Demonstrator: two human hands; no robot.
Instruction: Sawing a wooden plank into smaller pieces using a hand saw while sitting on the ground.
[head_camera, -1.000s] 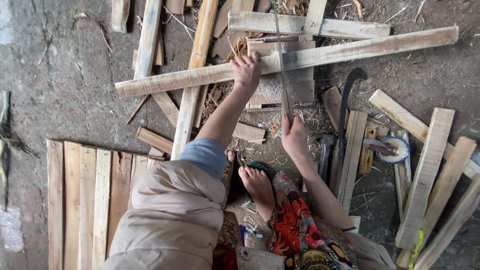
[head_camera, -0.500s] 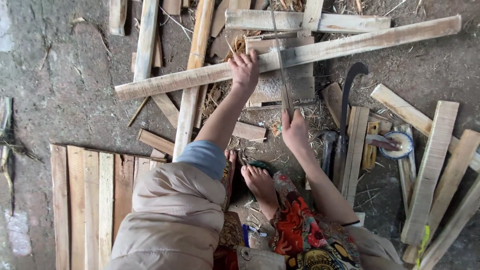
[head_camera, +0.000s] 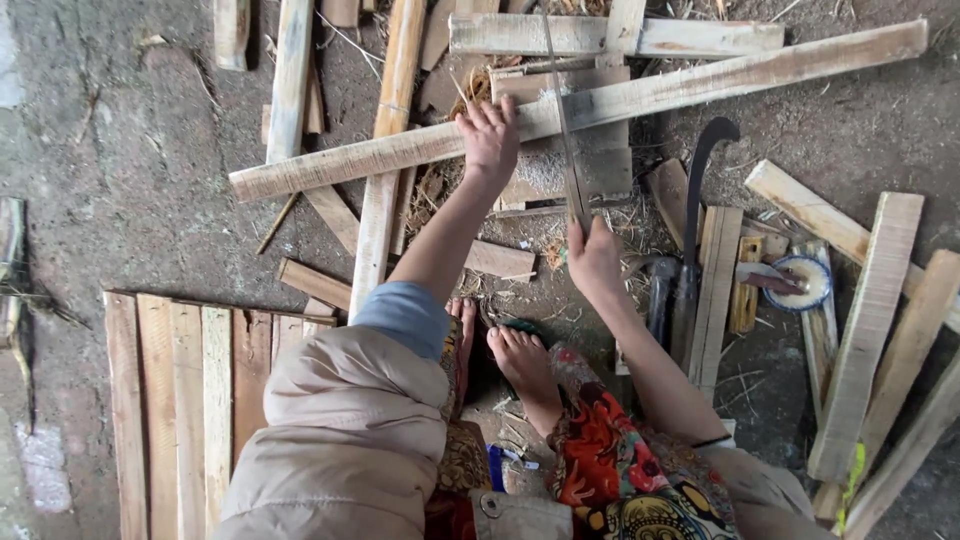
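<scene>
Now, to saw this well I judge that I need the long plank (head_camera: 700, 85) pinned hard so it cannot skate, and the handsaw (head_camera: 562, 130) kept square across it, stroking lightly rather than forcing the teeth. The plank lies slantwise across a low stack of boards (head_camera: 560, 170) on the floor (head_camera: 120, 180), and the saw blade stands on edge over it, just to the right of my holding hand. My left hand (head_camera: 488, 135) is flat on the plank, fingers spread forward and pressing down, its grip not clenched but bearing on the wood; the arm runs out nearly straight from the blue sleeve (head_camera: 405, 315). My right hand (head_camera: 592, 255) has its grip clenched on the saw handle, drawn back close to my body, with the elbow bent and tucked by the patterned cloth (head_camera: 610, 460). My bare feet (head_camera: 515, 360) sit between the two arms, near the stack. A curved dark blade (head_camera: 700, 190) and a hammer (head_camera: 655, 290) lie to the right, near the sawing hand, and I judge they should stay out of the elbow's path. Loose planks (head_camera: 865, 330) lie further right, and a row of flat boards (head_camera: 170, 400) lies at the left.
</scene>
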